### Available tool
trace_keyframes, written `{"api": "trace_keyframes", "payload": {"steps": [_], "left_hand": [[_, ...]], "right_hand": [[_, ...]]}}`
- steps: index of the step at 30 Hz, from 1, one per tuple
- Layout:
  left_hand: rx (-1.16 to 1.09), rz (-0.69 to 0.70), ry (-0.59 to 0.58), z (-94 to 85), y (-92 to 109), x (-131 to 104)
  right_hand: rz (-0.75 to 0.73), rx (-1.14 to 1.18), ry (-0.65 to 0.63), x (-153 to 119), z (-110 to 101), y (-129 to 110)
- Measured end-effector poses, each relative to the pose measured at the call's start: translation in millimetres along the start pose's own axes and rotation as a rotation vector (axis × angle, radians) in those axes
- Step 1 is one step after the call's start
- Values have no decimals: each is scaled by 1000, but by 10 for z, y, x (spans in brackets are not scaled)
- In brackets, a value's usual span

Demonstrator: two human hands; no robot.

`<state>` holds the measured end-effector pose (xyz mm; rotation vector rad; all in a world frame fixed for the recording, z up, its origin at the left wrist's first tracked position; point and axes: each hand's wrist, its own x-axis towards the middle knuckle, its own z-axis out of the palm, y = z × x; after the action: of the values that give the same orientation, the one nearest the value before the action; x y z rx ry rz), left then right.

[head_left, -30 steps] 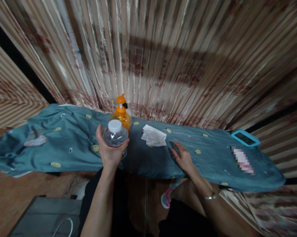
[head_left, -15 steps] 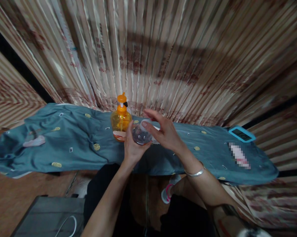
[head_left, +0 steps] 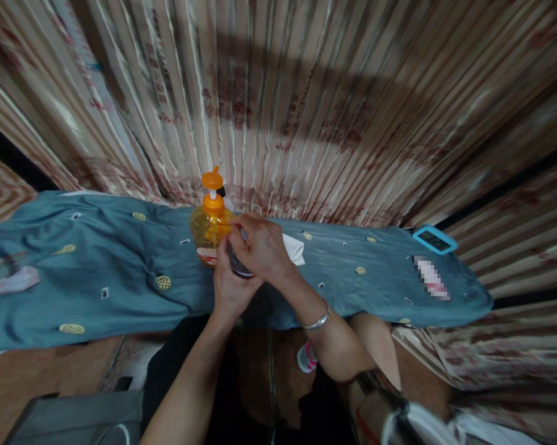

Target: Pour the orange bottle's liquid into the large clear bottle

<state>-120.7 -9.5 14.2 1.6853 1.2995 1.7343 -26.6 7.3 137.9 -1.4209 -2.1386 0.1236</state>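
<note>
My left hand (head_left: 232,284) is wrapped round a small clear round container (head_left: 236,262), held just above the cloth. Over its top is my right hand (head_left: 262,244), fingers curled and pinched together; what they grip is hidden. The right hand covers most of the container, so only its lower left part shows. Close behind my left hand stands an orange pump bottle (head_left: 210,225) of yellowish clear plastic, upright. A crumpled white tissue or cloth (head_left: 294,248) lies just right of my right hand.
A blue-green patterned cloth (head_left: 134,303) covers the narrow table. At its right end are a blue-framed device (head_left: 435,239) and a blurred-out pinkish item (head_left: 431,278). A pale pinkish item (head_left: 12,281) lies far left. Pleated curtains (head_left: 269,93) hang behind.
My right hand has moved from beside the container to over its top, and its fingers have drawn together. The white tissue shows more now. The view has shifted slightly right.
</note>
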Motion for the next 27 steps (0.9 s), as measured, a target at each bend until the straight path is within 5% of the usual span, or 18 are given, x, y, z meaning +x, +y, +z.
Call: {"api": "trace_keyframes", "payload": {"steps": [18,27], "left_hand": [[-4,65,-79,34,172,-44],[42,113,-73,6,82,-29]], "right_hand": [[-130,154,-120,-163,-242,237],[-124,-253,-112,-245,-482,85]]}}
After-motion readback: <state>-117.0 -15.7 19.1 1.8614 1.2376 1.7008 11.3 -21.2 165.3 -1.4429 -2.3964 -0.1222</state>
